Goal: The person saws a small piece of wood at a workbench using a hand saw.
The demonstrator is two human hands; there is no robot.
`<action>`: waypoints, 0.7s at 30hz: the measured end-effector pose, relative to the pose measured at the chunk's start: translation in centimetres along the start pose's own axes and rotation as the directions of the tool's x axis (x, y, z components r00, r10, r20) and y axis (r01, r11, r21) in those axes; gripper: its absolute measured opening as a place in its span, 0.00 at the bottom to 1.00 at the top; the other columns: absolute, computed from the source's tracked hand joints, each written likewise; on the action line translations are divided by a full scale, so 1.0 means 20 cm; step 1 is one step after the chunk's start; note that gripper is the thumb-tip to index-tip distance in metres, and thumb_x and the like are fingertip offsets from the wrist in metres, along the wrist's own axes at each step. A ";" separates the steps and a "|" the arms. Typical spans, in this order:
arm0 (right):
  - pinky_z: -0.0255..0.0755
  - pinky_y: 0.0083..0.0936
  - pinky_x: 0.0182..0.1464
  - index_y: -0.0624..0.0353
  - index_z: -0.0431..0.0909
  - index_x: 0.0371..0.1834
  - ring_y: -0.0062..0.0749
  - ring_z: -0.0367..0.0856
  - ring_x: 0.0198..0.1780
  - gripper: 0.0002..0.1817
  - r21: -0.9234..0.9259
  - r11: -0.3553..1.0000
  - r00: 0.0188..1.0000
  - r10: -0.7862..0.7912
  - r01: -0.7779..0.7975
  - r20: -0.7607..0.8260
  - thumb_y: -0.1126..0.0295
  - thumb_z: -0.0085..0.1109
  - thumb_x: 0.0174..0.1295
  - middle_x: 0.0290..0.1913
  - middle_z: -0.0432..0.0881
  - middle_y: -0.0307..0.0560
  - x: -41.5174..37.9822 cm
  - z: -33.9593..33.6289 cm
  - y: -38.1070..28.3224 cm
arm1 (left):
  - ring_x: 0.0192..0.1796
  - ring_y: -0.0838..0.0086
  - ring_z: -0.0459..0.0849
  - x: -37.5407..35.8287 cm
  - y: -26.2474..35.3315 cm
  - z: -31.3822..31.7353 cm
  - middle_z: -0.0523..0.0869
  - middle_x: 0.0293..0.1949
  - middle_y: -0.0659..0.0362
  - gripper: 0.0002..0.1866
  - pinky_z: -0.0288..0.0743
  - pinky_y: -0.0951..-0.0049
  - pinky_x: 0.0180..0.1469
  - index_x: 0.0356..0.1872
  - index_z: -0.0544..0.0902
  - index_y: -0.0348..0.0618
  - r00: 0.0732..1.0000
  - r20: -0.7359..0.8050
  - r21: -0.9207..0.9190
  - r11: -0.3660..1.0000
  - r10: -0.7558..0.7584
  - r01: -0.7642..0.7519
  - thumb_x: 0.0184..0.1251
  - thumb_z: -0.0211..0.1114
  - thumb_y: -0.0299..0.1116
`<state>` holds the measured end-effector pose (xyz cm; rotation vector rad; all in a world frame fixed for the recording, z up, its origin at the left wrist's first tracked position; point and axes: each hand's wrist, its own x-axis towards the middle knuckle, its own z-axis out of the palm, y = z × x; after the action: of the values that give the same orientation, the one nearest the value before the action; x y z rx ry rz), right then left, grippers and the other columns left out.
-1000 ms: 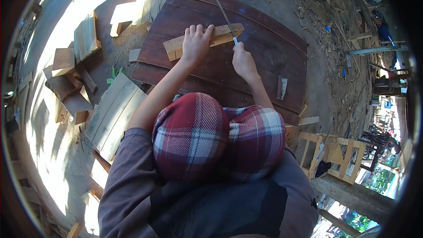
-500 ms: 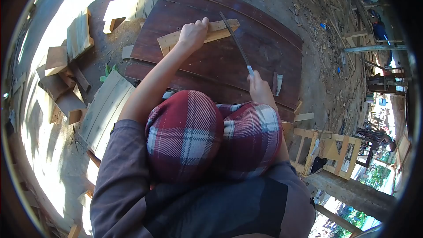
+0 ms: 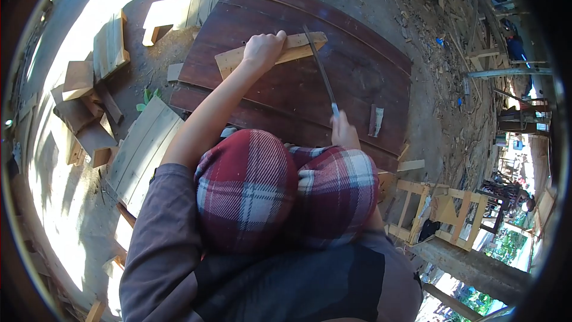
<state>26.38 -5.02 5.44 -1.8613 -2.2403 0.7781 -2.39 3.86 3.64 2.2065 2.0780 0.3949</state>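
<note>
A pale wooden block (image 3: 298, 48) lies slanted on the dark red wooden panel (image 3: 268, 92). My left hand (image 3: 263, 50) is closed over the block's middle part, thumb toward the right. A long thin dark tool (image 3: 322, 71), like a file or saw blade, crosses the block near its right end. Its light handle is in my right hand (image 3: 343, 130), which is wrapped round it in front of my right knee. To the right of that hand, a small dark piece with a whitish strip (image 3: 376, 121) lies on the panel.
Wooden boxes (image 3: 78, 79) and pale boards (image 3: 146, 149) stand at the left. My knees in plaid cloth (image 3: 247, 188) are close below the panel. A wooden frame (image 3: 453, 214) is at the lower right, with wood scraps on the ground beyond.
My right hand has drawn the tool back toward my knees, so its tip lies nearer the block. My left hand still holds the block. The whole view has shifted slightly.
</note>
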 end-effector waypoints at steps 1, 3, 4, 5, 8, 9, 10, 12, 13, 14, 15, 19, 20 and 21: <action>0.67 0.61 0.38 0.56 0.66 0.46 0.69 0.79 0.37 0.10 -0.013 1.000 1.000 0.017 -0.017 0.021 0.62 0.40 0.71 0.30 0.79 0.71 -0.06 -0.04 0.01 | 0.36 0.56 0.87 0.00 0.00 0.00 0.86 0.30 0.51 0.16 0.81 0.60 0.34 0.41 0.69 0.43 1.000 -0.006 0.001 1.000 0.001 -0.001 0.55 0.67 0.29; 0.67 0.61 0.38 0.58 0.66 0.45 0.69 0.78 0.37 0.10 -0.006 1.000 0.999 -0.007 0.007 0.050 0.63 0.40 0.71 0.30 0.79 0.72 -0.05 -0.09 0.03 | 0.36 0.56 0.87 0.00 0.01 0.01 0.86 0.31 0.51 0.16 0.81 0.60 0.34 0.41 0.69 0.43 1.000 0.000 -0.004 1.000 0.001 -0.001 0.55 0.66 0.30; 0.68 0.60 0.38 0.58 0.66 0.45 0.69 0.78 0.38 0.10 -0.006 0.999 0.998 -0.051 0.051 0.043 0.63 0.40 0.71 0.30 0.79 0.72 -0.01 -0.10 0.02 | 0.36 0.56 0.87 -0.01 0.01 0.00 0.86 0.31 0.51 0.16 0.81 0.60 0.35 0.41 0.69 0.43 1.000 0.013 -0.006 1.000 0.001 -0.001 0.55 0.67 0.30; 0.68 0.60 0.39 0.59 0.66 0.44 0.70 0.78 0.38 0.11 -0.005 0.995 0.995 -0.098 0.099 0.035 0.63 0.40 0.71 0.30 0.79 0.72 0.06 -0.10 -0.02 | 0.36 0.56 0.87 0.00 0.01 0.00 0.86 0.32 0.51 0.17 0.81 0.60 0.35 0.41 0.69 0.43 1.000 0.024 -0.005 1.000 -0.001 0.001 0.55 0.67 0.30; 0.69 0.60 0.40 0.62 0.65 0.43 0.70 0.78 0.38 0.12 0.031 0.971 0.972 -0.237 0.237 0.005 0.63 0.39 0.71 0.30 0.79 0.73 0.35 -0.03 -0.14 | 0.37 0.56 0.87 -0.01 0.00 -0.01 0.86 0.32 0.51 0.19 0.81 0.60 0.36 0.42 0.69 0.43 1.000 0.013 -0.018 1.000 0.012 -0.012 0.53 0.69 0.31; 0.69 0.60 0.40 0.63 0.65 0.43 0.71 0.78 0.38 0.12 -0.005 0.972 0.971 -0.235 0.235 -0.033 0.63 0.39 0.72 0.30 0.79 0.73 0.45 0.02 -0.20 | 0.38 0.56 0.87 -0.01 0.00 -0.01 0.86 0.32 0.51 0.19 0.81 0.60 0.36 0.42 0.69 0.43 1.000 0.021 -0.015 1.000 -0.001 0.001 0.53 0.69 0.31; 0.68 0.61 0.40 0.63 0.65 0.43 0.71 0.78 0.38 0.12 -0.040 0.972 0.970 -0.233 0.230 -0.070 0.64 0.39 0.72 0.30 0.78 0.74 0.51 0.04 -0.24 | 0.38 0.56 0.87 0.00 0.01 -0.01 0.86 0.33 0.51 0.20 0.81 0.60 0.36 0.42 0.69 0.43 0.999 0.032 -0.012 1.000 -0.013 0.014 0.52 0.70 0.31; 0.68 0.61 0.40 0.64 0.65 0.43 0.71 0.78 0.38 0.13 -0.024 0.970 0.964 -0.243 0.242 -0.106 0.64 0.39 0.72 0.30 0.78 0.74 0.52 0.06 -0.26 | 0.38 0.56 0.87 0.00 0.01 0.00 0.86 0.33 0.50 0.20 0.81 0.60 0.37 0.42 0.69 0.43 0.999 0.035 -0.006 1.000 -0.018 0.019 0.52 0.70 0.31; 0.68 0.61 0.40 0.64 0.65 0.42 0.71 0.77 0.38 0.13 -0.015 0.969 0.961 -0.246 0.246 -0.126 0.63 0.39 0.72 0.30 0.79 0.74 0.52 0.07 -0.28 | 0.39 0.56 0.87 -0.01 0.00 -0.01 0.86 0.33 0.50 0.20 0.81 0.60 0.37 0.42 0.69 0.43 1.000 0.028 -0.004 1.000 -0.012 0.012 0.52 0.70 0.31; 0.68 0.61 0.39 0.64 0.65 0.43 0.71 0.78 0.38 0.13 0.006 0.971 0.964 -0.236 0.239 -0.120 0.63 0.39 0.72 0.30 0.79 0.73 0.49 0.08 -0.27 | 0.39 0.56 0.87 -0.01 0.00 -0.01 0.86 0.34 0.50 0.20 0.81 0.60 0.37 0.42 0.69 0.43 1.000 0.020 -0.003 1.000 -0.006 0.006 0.52 0.70 0.30; 0.68 0.61 0.39 0.63 0.65 0.43 0.71 0.78 0.38 0.13 0.027 0.973 0.968 -0.225 0.229 -0.114 0.63 0.39 0.72 0.30 0.79 0.73 0.43 0.09 -0.22 | 0.39 0.55 0.87 -0.01 0.00 -0.01 0.86 0.34 0.50 0.19 0.81 0.60 0.37 0.42 0.69 0.43 1.000 0.025 0.000 1.000 -0.009 0.009 0.52 0.69 0.30; 0.68 0.57 0.37 0.58 0.67 0.43 0.69 0.78 0.38 0.10 0.051 0.998 0.999 -0.032 0.034 -0.040 0.63 0.39 0.72 0.29 0.79 0.71 0.03 0.08 0.02 | 0.38 0.55 0.87 -0.01 0.01 -0.02 0.85 0.33 0.51 0.18 0.81 0.60 0.36 0.42 0.69 0.43 0.999 0.036 0.006 1.000 -0.001 0.001 0.54 0.68 0.30; 0.68 0.54 0.37 0.57 0.68 0.43 0.68 0.78 0.38 0.10 0.051 0.996 0.997 0.074 -0.074 0.001 0.64 0.38 0.73 0.29 0.79 0.70 -0.04 0.06 0.05 | 0.38 0.55 0.87 -0.01 0.01 -0.02 0.85 0.33 0.51 0.18 0.81 0.60 0.36 0.42 0.69 0.43 0.999 0.035 0.007 1.000 0.002 -0.002 0.54 0.68 0.30; 0.68 0.56 0.37 0.58 0.67 0.44 0.68 0.78 0.38 0.10 0.037 0.998 0.999 0.053 -0.054 0.010 0.63 0.39 0.72 0.29 0.79 0.70 -0.05 0.03 0.07 | 0.38 0.55 0.87 -0.01 0.01 -0.02 0.85 0.33 0.51 0.17 0.81 0.60 0.36 0.42 0.69 0.43 1.000 0.013 0.010 1.000 0.009 -0.009 0.54 0.67 0.30</action>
<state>27.68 -6.02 4.55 -1.9115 -2.1736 0.8323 -2.38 3.66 3.97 2.2186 2.0688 0.3707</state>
